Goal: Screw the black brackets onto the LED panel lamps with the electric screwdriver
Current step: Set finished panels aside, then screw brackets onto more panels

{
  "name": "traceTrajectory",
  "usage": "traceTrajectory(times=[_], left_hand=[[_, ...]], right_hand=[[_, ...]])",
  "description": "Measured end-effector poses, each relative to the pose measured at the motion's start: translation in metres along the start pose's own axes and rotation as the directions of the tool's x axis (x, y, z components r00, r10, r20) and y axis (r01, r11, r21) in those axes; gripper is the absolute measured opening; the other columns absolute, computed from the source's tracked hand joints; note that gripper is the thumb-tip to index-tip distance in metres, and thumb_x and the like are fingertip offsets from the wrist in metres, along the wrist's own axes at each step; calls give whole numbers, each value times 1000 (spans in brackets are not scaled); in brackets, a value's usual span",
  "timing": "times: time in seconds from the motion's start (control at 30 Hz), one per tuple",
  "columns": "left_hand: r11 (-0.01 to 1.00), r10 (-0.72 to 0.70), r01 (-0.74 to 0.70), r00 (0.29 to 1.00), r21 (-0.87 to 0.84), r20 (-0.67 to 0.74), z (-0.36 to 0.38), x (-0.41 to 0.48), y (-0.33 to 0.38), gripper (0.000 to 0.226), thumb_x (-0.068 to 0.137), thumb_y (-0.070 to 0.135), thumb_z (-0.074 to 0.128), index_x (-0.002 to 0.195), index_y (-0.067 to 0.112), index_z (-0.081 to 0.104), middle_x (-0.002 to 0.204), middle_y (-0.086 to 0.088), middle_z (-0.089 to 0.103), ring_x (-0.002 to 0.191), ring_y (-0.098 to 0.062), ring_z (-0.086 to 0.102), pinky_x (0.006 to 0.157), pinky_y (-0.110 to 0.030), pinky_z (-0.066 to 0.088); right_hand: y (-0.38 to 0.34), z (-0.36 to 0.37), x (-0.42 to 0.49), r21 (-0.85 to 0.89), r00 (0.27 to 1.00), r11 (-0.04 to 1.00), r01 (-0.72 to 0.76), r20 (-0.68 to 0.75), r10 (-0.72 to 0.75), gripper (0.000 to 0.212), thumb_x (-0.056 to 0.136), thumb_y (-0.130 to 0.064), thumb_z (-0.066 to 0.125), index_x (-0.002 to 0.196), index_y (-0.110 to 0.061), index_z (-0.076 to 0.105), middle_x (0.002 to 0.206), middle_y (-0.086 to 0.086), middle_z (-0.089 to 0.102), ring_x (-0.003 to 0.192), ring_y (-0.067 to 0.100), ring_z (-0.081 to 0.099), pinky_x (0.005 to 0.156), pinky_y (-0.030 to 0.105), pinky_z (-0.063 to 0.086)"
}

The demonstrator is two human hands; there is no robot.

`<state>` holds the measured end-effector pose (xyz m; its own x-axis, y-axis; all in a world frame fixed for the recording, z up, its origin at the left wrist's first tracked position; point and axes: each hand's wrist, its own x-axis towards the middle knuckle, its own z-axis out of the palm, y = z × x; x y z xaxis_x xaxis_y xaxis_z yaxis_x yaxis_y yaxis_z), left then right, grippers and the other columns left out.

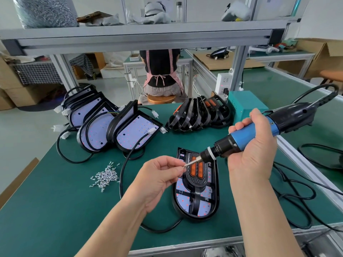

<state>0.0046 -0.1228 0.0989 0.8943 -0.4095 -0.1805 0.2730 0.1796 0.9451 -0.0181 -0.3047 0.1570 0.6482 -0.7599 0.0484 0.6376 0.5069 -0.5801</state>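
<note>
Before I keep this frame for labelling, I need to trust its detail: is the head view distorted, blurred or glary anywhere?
Head view: wide-angle distortion bows the shelf rail and the table edge; light is soft and even, shadows faint; no strong glare on the LED panel lamp; the electric screwdriver in the right hand is sharp; the screw pinched by the left hand is tiny.

Bench [55, 210]: green top, metal edging. Reference item: one LED panel lamp [181, 193], lying flat near the front edge with its open side up. A black bracket [194, 182] is seated on it.

Left of the lamp: a loose pile of screws [105, 178].
Behind it, to the left: further lamps [111, 127] propped on edge in a row, leads trailing.
Directly behind it: spare brackets [200, 115], stacked together.
Behind it, to the right: a teal box [245, 106].
Right of it: looped black cables [297, 191].
</note>
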Motion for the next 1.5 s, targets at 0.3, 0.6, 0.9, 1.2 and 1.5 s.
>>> traceTrajectory(times=[0.3, 0.6, 0.9, 1.2, 1.5], left_hand=[[999, 10, -10, 1000, -38, 8, 1, 1, -2, 24, 83, -11, 67, 77, 10, 78, 81, -14, 72, 69, -12, 66, 64, -17, 53], [969, 204, -197, 979, 146, -32, 4, 1, -12, 29, 82, -11, 70, 79, 17, 78, 84, -9, 72, 81, -17, 63, 76, -19, 53], [882, 334, -330, 941, 335, 47, 15, 5, -15, 52, 78, -7, 76, 109, 34, 71, 78, 3, 70, 76, -13, 64, 80, -23, 54], [909, 219, -237, 971, 343, 91, 2, 11, -16, 66, 63, 11, 85, 122, 27, 62, 99, 3, 74, 97, -19, 71, 86, -21, 54], [839, 63, 88, 965, 537, -255, -21, 35, -21, 47, 88, 55, 65, 121, 22, 60, 102, 1, 66, 82, -13, 66, 59, -22, 47]], right_hand=[[0, 0, -1, -3, 1000, 1000, 0, -1, 0, 18, 94, -12, 66, 81, -16, 54, 63, -4, 52, 55, 11, 51, 60, 25, 49], [3, -3, -1, -29, 1000, 1000, 10, 2, -10, 16, 92, -12, 68, 87, -15, 53, 64, -3, 53, 54, 12, 52, 59, 25, 50], [16, -5, -4, -60, 999, 998, -26, -34, 24, 16, 91, -11, 68, 94, -11, 52, 64, -2, 53, 54, 13, 52, 57, 27, 48], [19, -4, -1, -55, 998, 997, -46, -43, 44, 16, 90, -10, 69, 91, -12, 53, 64, -2, 53, 52, 13, 52, 56, 27, 48], [15, -9, -3, -134, 999, 991, 17, 33, -12, 18, 90, -10, 68, 82, -15, 54, 61, -2, 53, 51, 14, 51, 55, 27, 47]])
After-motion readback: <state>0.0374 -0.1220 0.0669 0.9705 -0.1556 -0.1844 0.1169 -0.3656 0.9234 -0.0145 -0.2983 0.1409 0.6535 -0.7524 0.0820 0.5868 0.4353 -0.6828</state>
